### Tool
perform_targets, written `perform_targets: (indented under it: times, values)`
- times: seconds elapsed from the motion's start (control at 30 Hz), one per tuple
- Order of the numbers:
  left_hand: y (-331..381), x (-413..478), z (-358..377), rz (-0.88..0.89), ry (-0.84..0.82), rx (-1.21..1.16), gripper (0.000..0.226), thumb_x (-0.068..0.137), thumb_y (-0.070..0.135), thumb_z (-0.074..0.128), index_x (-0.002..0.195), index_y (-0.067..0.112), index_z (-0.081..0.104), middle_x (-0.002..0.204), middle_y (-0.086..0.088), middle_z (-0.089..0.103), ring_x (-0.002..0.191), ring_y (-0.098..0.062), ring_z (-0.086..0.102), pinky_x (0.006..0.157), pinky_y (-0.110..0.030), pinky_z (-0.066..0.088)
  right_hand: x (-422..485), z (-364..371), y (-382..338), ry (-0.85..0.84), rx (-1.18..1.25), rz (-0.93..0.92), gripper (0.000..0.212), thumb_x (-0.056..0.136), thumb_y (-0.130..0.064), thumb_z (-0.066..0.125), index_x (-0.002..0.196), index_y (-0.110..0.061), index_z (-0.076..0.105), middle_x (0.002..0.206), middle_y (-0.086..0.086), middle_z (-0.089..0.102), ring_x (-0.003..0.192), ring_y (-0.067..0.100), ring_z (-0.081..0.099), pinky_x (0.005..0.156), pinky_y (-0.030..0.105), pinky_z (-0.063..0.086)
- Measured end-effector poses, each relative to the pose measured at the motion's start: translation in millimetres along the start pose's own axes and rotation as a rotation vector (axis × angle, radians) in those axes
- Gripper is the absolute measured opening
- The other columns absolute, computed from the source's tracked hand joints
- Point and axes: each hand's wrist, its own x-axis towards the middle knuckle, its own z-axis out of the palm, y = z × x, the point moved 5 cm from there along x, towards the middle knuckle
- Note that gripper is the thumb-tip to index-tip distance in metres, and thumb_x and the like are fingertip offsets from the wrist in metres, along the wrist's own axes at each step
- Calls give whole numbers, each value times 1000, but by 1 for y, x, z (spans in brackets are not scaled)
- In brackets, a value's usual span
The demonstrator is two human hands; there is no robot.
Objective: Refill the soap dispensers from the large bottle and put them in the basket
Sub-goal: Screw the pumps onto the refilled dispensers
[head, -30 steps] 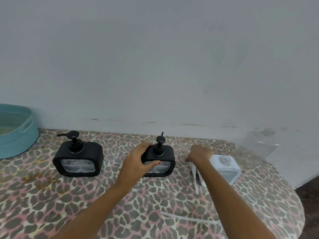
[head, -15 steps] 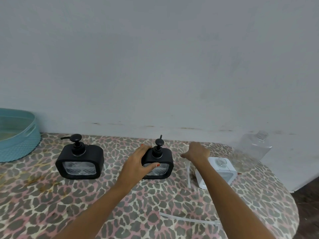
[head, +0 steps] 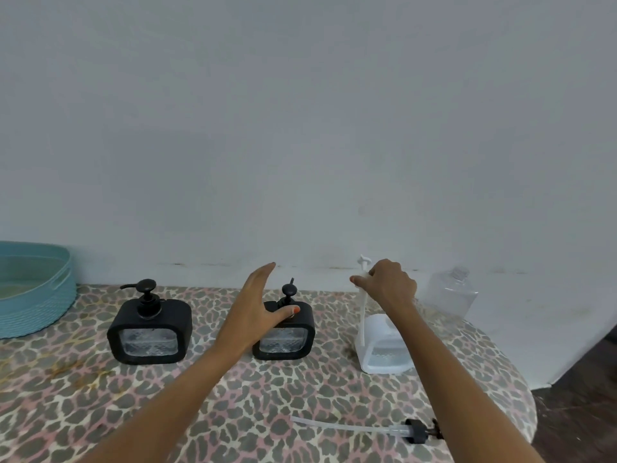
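Two black square soap dispensers stand on the leopard-print table: one at the left (head: 149,332) and one in the middle (head: 287,335). My left hand (head: 257,309) hovers open in front of the middle one, thumb touching its top. My right hand (head: 389,285) grips a white pump (head: 363,289), lifted with its tube hanging beside the white dispenser (head: 384,349). A large clear bottle (head: 450,294) without a cap stands by the wall at the right. The teal basket (head: 50,295) sits at the far left.
A loose black pump with a long clear tube (head: 384,429) lies on the table near the front right. The round table edge (head: 521,379) curves away on the right, with dark floor beyond. A grey wall backs the table.
My left hand has let go of the middle black dispenser and opened. My right hand has lifted the white pump higher above the white dispenser.
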Motion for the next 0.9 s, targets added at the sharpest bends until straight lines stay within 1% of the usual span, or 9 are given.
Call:
perform_targets:
  times: [0.2,0.33,0.43,0.5,0.57,0.67,0.77,0.83,0.9]
  values:
    - [54,10,15,166,-4,14,79,76,37,70,141,23,27,147,4,30,128,-7,33,98,-17,29,-6,-38,23,85,93,17,44,76,-36,65,51,-13,38,48,-2,35,42,13,34,46,21,23]
    - [75,11,58,222,-136,16,78,80,41,65,142,25,21,150,5,24,137,-11,26,108,-25,25,-8,-55,45,140,172,13,45,79,-36,64,53,-11,37,48,-1,31,41,15,31,44,22,22]
    - [79,10,95,206,-238,29,76,81,41,63,142,28,19,151,5,21,137,-11,27,107,-28,29,-6,-59,65,197,284,0,47,79,-34,66,52,-7,38,48,2,31,43,16,27,44,24,21]
    - [79,10,117,185,-291,55,75,83,39,63,143,28,18,151,6,20,136,-11,26,105,-26,30,-5,-59,76,226,381,-23,45,79,-33,68,59,4,52,51,10,41,46,16,32,46,26,25]
    - [77,11,136,163,-332,62,76,83,37,63,143,27,18,152,5,19,137,-12,26,107,-27,29,-4,-58,84,239,459,-52,41,80,-32,68,71,8,61,61,22,55,51,17,39,49,26,30]
    - [74,14,159,133,-380,96,76,84,38,62,144,23,17,153,2,18,139,-14,23,108,-27,26,-3,-60,92,278,539,-101,34,81,-31,68,80,3,66,73,20,66,59,21,55,56,25,41]
    - [71,18,174,97,-397,143,75,84,39,60,144,19,19,153,0,19,139,-16,22,109,-27,24,-2,-62,96,335,624,-115,33,81,-28,68,95,2,67,84,20,69,81,30,64,74,29,50]
    - [68,19,181,83,-405,145,70,85,38,61,141,16,26,150,-2,27,136,-18,30,106,-27,27,0,-61,97,356,651,-126,35,81,-28,69,102,1,66,83,15,69,80,26,64,70,15,47]
    - [65,18,186,75,-408,122,60,85,34,62,136,16,36,142,-4,39,127,-20,40,99,-25,32,1,-57,97,364,659,-137,37,81,-28,68,107,-2,65,77,5,65,73,15,60,63,3,41]
